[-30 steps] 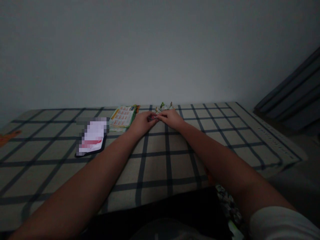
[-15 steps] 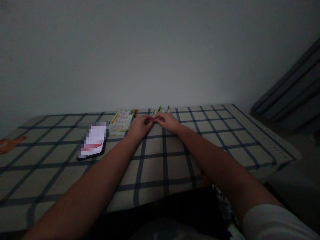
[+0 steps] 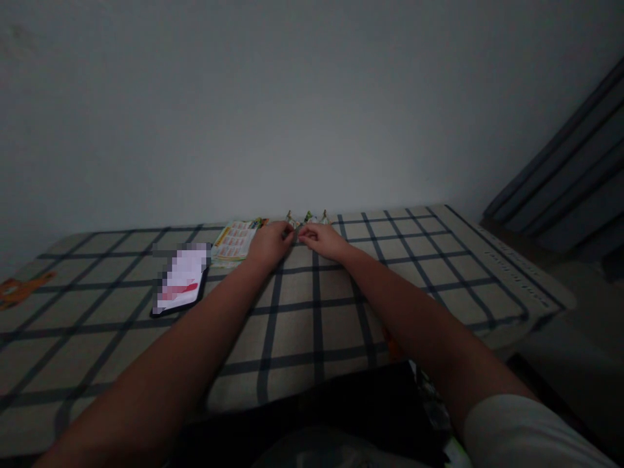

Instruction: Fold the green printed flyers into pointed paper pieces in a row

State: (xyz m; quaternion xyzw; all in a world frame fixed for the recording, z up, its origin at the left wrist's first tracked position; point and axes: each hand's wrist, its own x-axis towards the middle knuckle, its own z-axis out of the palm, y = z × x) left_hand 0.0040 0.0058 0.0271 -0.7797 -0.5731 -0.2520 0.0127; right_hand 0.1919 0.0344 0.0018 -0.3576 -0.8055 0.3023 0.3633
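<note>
Both arms reach across the checked tablecloth point(image 3: 292, 325) to its far side. My left hand point(image 3: 271, 244) is closed, with thumb and fingers bent together beside the printed packet point(image 3: 234, 242). Close to its right, my right hand point(image 3: 322, 240) is closed in a pinch, its fingertips pointing at the left hand. A small gap shows between the two hands. Whatever the fingertips hold is too small and dark to make out. Just behind the hands, small upright green and white pointed pieces point(image 3: 308, 218) stand near the wall, their lower parts partly hidden.
A phone point(image 3: 182, 279) with a lit, blurred screen lies left of my left forearm. An orange figure point(image 3: 22, 289) is at the far left of the cloth. The pale wall point(image 3: 312, 117) rises behind the table, and a grey curtain point(image 3: 565, 162) hangs at the right.
My fingertips, which met half a second ago, have drawn slightly apart. More of the pointed pieces shows behind the hands. The view has shifted a little.
</note>
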